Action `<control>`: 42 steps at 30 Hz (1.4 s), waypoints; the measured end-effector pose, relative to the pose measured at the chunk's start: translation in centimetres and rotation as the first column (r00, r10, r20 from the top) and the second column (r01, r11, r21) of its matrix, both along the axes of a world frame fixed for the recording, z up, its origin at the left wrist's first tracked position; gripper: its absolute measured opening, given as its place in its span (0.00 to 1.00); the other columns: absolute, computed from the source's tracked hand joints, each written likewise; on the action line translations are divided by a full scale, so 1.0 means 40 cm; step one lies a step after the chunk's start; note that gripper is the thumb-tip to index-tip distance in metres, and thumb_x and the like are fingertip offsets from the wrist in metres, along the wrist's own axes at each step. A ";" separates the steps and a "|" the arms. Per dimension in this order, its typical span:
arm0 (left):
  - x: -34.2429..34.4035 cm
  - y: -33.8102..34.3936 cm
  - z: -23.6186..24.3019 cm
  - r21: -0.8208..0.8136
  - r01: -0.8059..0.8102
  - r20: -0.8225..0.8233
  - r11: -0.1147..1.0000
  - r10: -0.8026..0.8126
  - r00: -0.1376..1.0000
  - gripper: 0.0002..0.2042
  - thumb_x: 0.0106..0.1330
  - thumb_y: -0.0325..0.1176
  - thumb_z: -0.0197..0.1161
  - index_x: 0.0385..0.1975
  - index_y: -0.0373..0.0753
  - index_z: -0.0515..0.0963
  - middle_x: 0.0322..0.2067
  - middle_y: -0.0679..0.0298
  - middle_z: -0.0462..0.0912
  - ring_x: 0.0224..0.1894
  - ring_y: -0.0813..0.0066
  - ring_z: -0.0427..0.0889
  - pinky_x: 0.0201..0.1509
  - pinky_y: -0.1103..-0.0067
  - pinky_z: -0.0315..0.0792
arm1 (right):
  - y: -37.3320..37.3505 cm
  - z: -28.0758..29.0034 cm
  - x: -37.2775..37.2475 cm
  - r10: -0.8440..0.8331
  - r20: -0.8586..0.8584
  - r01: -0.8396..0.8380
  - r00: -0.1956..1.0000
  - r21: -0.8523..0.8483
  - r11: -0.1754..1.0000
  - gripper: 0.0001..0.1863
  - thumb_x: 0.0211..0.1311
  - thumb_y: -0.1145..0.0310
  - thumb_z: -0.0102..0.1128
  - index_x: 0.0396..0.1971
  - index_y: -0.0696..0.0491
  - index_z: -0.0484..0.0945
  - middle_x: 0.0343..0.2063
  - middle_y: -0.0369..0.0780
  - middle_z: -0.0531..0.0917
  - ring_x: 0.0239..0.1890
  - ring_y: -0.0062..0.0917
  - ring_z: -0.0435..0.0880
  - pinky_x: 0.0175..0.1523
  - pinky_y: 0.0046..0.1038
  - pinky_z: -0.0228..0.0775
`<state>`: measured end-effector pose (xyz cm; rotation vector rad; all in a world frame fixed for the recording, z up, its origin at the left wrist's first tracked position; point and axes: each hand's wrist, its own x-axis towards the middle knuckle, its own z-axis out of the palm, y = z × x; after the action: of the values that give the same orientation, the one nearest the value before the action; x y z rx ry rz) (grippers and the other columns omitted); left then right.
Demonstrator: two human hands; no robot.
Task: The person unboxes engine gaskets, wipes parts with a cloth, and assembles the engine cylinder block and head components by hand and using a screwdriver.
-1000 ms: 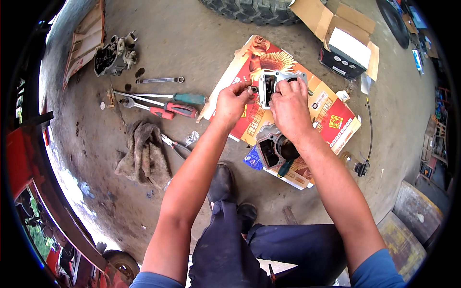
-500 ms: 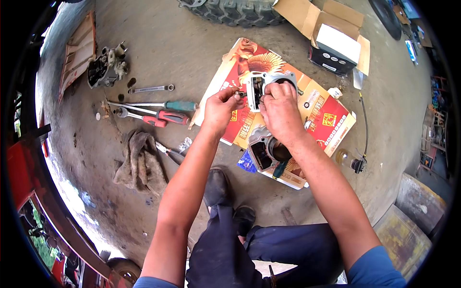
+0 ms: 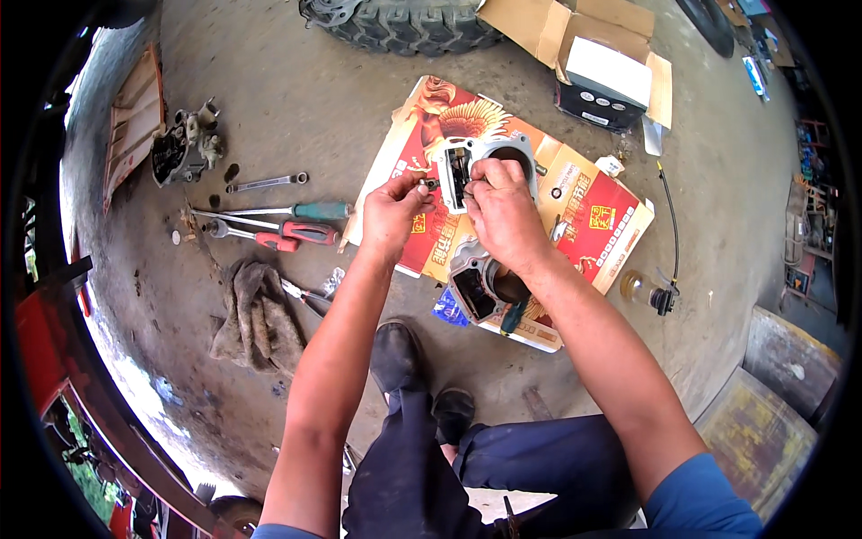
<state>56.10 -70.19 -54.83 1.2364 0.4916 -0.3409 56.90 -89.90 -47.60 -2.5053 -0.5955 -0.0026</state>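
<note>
A grey metal engine cylinder with a round bore and a slotted side cavity lies on a flattened printed carton. My left hand is closed at its left side, thumb and finger pinching a small metal part against or close to the casting wall; its exact kind is unclear. My right hand lies over the cylinder's near side, fingers closed at the edge of the side cavity. What its fingertips grip is hidden. Nearer to me sits a second cylinder, with a dark green handle beside it.
Left on the floor are a wrench, a green-handled screwdriver, red-handled tools, a rag and an engine casting. A tyre and an open box stand beyond. A bottle with a hose lies right.
The whole view has shifted slightly. My right hand's fingers have drawn back from the bore toward the cavity edge, showing more of the bore. My left hand keeps its pinch.
</note>
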 end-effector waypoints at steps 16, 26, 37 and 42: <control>0.018 0.040 -0.013 0.214 0.237 0.076 0.948 -0.258 0.963 0.15 0.74 0.22 0.63 0.59 0.27 0.80 0.48 0.60 0.87 0.43 0.76 0.86 0.49 0.77 0.84 | -0.032 -0.023 0.001 0.029 -0.045 -0.028 0.999 0.016 0.999 0.11 0.51 0.68 0.76 0.29 0.60 0.88 0.55 0.42 0.80 0.57 0.39 0.75 0.64 0.39 0.72; 0.021 0.046 -0.018 0.173 0.316 0.037 0.933 -0.327 0.944 0.17 0.80 0.26 0.58 0.64 0.27 0.76 0.43 0.60 0.87 0.39 0.76 0.87 0.45 0.79 0.84 | -0.026 -0.030 0.002 0.005 -0.018 -0.004 1.000 0.027 1.000 0.10 0.59 0.74 0.59 0.30 0.63 0.87 0.57 0.44 0.81 0.57 0.40 0.77 0.65 0.39 0.72; 0.021 0.039 -0.021 0.060 0.180 0.004 0.982 -0.180 0.984 0.18 0.77 0.25 0.59 0.62 0.25 0.75 0.42 0.58 0.87 0.41 0.73 0.88 0.48 0.76 0.85 | -0.018 -0.060 -0.003 -0.084 0.043 0.076 0.996 0.155 0.985 0.06 0.55 0.73 0.68 0.29 0.60 0.87 0.51 0.41 0.83 0.55 0.38 0.76 0.64 0.40 0.69; 0.022 0.033 -0.012 -0.002 0.188 -0.004 0.982 -0.188 0.982 0.16 0.77 0.25 0.59 0.60 0.26 0.77 0.42 0.59 0.87 0.39 0.74 0.87 0.46 0.77 0.86 | -0.023 -0.051 -0.003 -0.057 0.045 0.049 0.997 0.159 0.986 0.06 0.53 0.73 0.70 0.29 0.59 0.86 0.50 0.41 0.82 0.55 0.39 0.76 0.63 0.41 0.68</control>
<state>56.98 -68.86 -55.32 1.2844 0.3789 -0.5037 56.79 -90.83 -49.64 -2.3725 -0.5268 -0.1273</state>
